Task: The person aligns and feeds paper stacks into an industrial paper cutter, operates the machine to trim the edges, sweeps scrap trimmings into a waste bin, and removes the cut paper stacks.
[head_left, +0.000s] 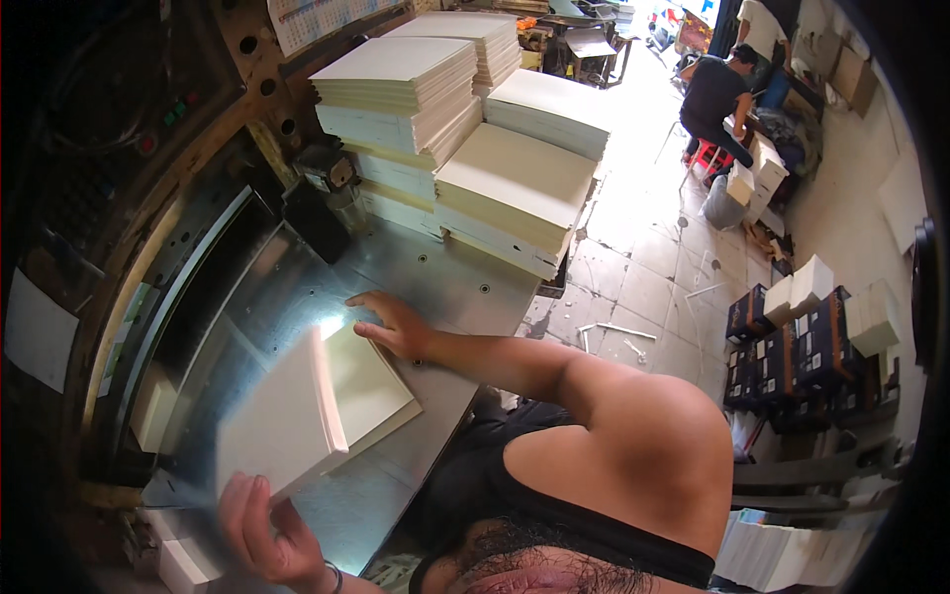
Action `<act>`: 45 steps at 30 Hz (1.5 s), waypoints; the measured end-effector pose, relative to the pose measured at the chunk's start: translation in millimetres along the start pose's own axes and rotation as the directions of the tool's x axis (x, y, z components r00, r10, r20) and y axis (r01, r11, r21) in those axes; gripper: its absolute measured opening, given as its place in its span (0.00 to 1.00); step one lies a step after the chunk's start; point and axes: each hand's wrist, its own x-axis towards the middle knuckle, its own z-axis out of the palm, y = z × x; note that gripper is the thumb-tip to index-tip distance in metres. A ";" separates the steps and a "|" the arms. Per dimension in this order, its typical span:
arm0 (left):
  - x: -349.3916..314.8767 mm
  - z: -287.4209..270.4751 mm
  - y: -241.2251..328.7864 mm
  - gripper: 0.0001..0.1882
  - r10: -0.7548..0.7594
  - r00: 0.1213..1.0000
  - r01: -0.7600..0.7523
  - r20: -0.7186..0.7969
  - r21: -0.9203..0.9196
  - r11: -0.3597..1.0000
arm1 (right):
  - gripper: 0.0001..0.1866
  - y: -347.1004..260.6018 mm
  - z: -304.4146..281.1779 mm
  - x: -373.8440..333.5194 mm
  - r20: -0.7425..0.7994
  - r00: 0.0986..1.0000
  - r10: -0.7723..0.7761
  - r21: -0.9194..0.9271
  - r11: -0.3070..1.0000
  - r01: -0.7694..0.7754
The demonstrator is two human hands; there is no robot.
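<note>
My left hand [265, 535], a dark band at its wrist, grips the near corner of a thick white paper block [279, 416]. The block is tilted up, its pale spine-like edge facing right, and is slightly blurred. Just right of it, partly covered by it, a cream paper block [371, 386] lies on the metal machine table [455, 282]. My right hand [396, 325] is open at the far end of the cream block, thumb and fingers apart. Its thumb is close to the block's corner; whether it touches I cannot tell.
Tall stacks of paper blocks [515, 183] stand on the table's far side. A dark machine frame [168, 218] bounds the left. On the tiled floor [653, 277] lie paper strips. Dark boxes [792, 342] topped with paper blocks stand right. A person [714, 99] sits farther back.
</note>
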 end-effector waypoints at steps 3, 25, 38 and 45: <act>-6.9 34.0 -21.0 0.15 0.155 0.984 -0.153 -0.084 0.037 0.988 | 0.28 2.5 -1.4 -2.0 -0.034 0.999 -0.002 0.021 1.000 0.003; -89.7 112.5 -58.2 0.32 -0.688 0.563 0.767 0.458 -0.599 0.229 | 0.51 -45.4 10.9 -28.6 0.248 0.918 0.310 0.435 0.811 -0.392; -227.9 25.0 9.9 0.43 -0.630 0.632 0.765 -0.452 0.228 0.603 | 0.53 -57.4 28.8 -24.6 0.656 0.749 0.096 0.401 0.796 -0.453; -216.1 8.6 32.9 0.40 -0.917 0.303 0.922 -0.260 -0.165 0.351 | 0.56 -77.9 113.8 -52.2 0.741 0.638 -0.207 0.447 0.862 -0.240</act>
